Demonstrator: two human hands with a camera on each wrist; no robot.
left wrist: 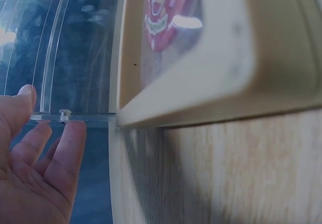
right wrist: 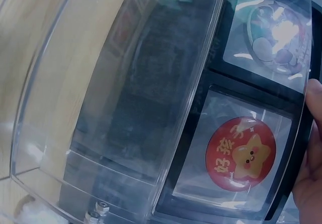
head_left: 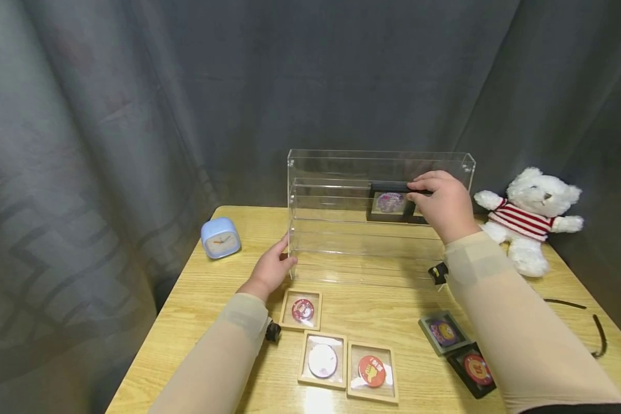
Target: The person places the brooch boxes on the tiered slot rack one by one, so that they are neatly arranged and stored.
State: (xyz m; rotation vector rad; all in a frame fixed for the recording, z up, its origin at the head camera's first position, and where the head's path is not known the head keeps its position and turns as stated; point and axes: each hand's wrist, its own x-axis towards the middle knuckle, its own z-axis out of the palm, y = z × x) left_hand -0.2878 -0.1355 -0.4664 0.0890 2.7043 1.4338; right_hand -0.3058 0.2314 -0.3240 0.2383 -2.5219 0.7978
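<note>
A clear acrylic display shelf (head_left: 336, 236) stands upright on the table. My left hand (head_left: 270, 269) grips its left side panel, thumb on one side and fingers on the other in the left wrist view. On an upper tier sit two black frames side by side, one with a purple badge (head_left: 390, 202). My right hand (head_left: 441, 201) holds the top edge of the other black frame (head_left: 418, 218) between thumb and fingers, and partly hides it in the head view. The right wrist view shows that frame's red badge with a yellow star (right wrist: 241, 153).
Nearest the left hand lies a wooden frame with a red badge (head_left: 302, 310); two more wooden frames (head_left: 322, 359) lie in front. A grey-green frame (head_left: 445, 332) and a black frame (head_left: 473, 371) lie by the right forearm. A blue clock (head_left: 221, 237) and white teddy bear (head_left: 530, 218) flank the shelf.
</note>
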